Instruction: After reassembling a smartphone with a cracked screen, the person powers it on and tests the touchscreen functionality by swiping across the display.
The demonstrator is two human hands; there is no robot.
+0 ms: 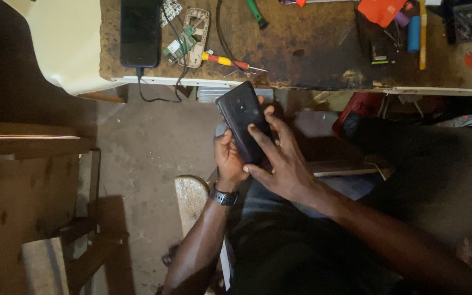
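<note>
My left hand (229, 159) grips the black phone (245, 121) below the desk's (312, 52) front edge; my right hand's (282, 164) fingers press its back, a screwdriver (228, 60) lying just above.

Worn workbench (312, 54) with phone (140, 33), screwdriver (226, 60)

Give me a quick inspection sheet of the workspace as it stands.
Surface: worn, stained workbench.
Job's things: dark phone, back side up, held below the bench edge.
Clutter: second phone, opened phone frame, red-yellow screwdriver, orange card.
Grips: left hand holds the dark phone from beneath; right hand rests fingers on its back.
Cables: black cable hangs from the second phone.
Surroundings: wooden stool, concrete floor.
</note>
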